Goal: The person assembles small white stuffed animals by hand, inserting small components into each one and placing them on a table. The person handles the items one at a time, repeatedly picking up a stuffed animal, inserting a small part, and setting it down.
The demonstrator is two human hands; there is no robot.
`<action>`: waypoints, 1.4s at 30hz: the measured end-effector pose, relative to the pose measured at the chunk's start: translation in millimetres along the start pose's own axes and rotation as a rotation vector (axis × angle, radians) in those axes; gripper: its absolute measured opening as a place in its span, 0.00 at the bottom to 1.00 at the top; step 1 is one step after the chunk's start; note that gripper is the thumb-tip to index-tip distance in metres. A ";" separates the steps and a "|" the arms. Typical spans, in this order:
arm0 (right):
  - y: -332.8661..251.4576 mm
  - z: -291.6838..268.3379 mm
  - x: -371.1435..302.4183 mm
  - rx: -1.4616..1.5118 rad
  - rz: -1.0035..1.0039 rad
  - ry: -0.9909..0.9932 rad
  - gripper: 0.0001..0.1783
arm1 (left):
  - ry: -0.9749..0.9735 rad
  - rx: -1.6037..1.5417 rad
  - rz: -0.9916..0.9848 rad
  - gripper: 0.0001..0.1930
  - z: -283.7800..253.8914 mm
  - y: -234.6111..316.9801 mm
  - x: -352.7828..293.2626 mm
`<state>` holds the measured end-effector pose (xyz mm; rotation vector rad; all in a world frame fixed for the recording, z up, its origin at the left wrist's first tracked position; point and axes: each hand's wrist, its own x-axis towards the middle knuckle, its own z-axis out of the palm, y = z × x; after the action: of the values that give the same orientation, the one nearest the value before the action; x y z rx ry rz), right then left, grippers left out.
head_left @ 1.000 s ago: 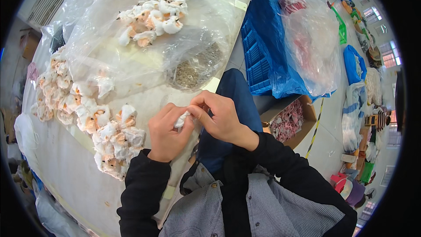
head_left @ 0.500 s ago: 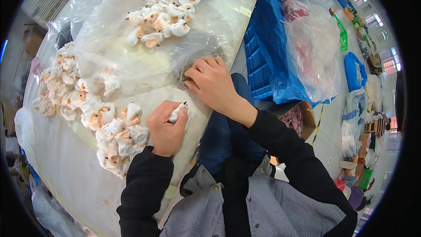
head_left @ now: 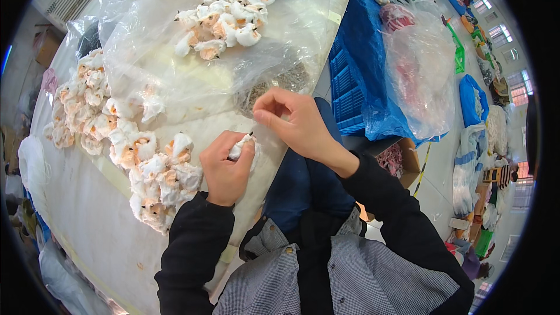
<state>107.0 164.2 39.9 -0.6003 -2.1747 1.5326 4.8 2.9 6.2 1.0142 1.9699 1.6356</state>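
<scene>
My left hand [head_left: 223, 170] is closed around a small white fluffy plush piece [head_left: 237, 150], with a dark pointed tip standing up from it. Just right of it, my right hand [head_left: 303, 125] hovers with thumb and forefinger pinched together; whatever sits between them is too small to make out. Beyond the right hand lies a clear plastic bag [head_left: 289, 76] with many small greyish-brown bits in it. To the left of my left hand, a long heap of similar white and peach plush pieces [head_left: 166, 181] spreads over the pale table [head_left: 111, 216].
Another cluster of plush pieces [head_left: 224, 23] rests on clear plastic sheeting [head_left: 140, 35] at the far side. Right of the table stands a blue crate [head_left: 344, 93] with a blue liner and bagged pink material [head_left: 408, 64]. Below it is a cardboard box [head_left: 411, 166] of pink scraps.
My right hand has drawn back from the bag of small bits toward me and right, its fingers now pinched. The left hand keeps its hold on the plush piece, shifted slightly.
</scene>
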 end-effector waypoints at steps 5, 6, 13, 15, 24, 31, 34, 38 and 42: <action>4.9 -3.6 -13.8 0.463 0.195 -0.222 0.09 | -0.027 0.006 0.005 0.05 -0.4 4.6 0.2; 5.4 -3.2 -14.8 0.487 0.203 -0.237 0.09 | -0.025 0.008 0.017 0.05 -0.1 4.2 0.4; -3.4 1.5 -19.8 0.087 0.014 -0.098 0.07 | -0.028 0.013 0.071 0.04 0.4 0.1 -0.4; -8.2 -2.9 -21.4 -0.050 -0.087 -0.148 0.06 | -0.039 0.033 0.100 0.04 0.7 0.6 -0.6; -1.1 -16.4 -11.4 -0.114 -0.090 -0.346 0.05 | -0.132 0.101 0.145 0.05 2.9 0.3 -1.3; 0.3 -16.9 -11.5 -0.119 -0.079 -0.414 0.05 | -0.173 0.181 0.236 0.07 4.5 -4.2 -1.5; 6.5 -14.2 -16.5 -0.079 -0.083 -0.374 0.06 | -0.176 0.218 0.250 0.08 4.2 -3.9 -2.3; 7.9 -14.3 -22.3 -0.080 -0.083 -0.332 0.06 | -0.191 0.175 0.190 0.09 4.4 -1.3 -2.9; 3.0 -8.1 -30.3 0.093 -0.060 -0.149 0.07 | -0.110 -0.003 0.083 0.10 5.7 2.4 -1.7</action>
<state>136.8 154.3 37.0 -0.3984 -2.1932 1.6839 10.5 5.7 6.9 1.1735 1.8764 1.5893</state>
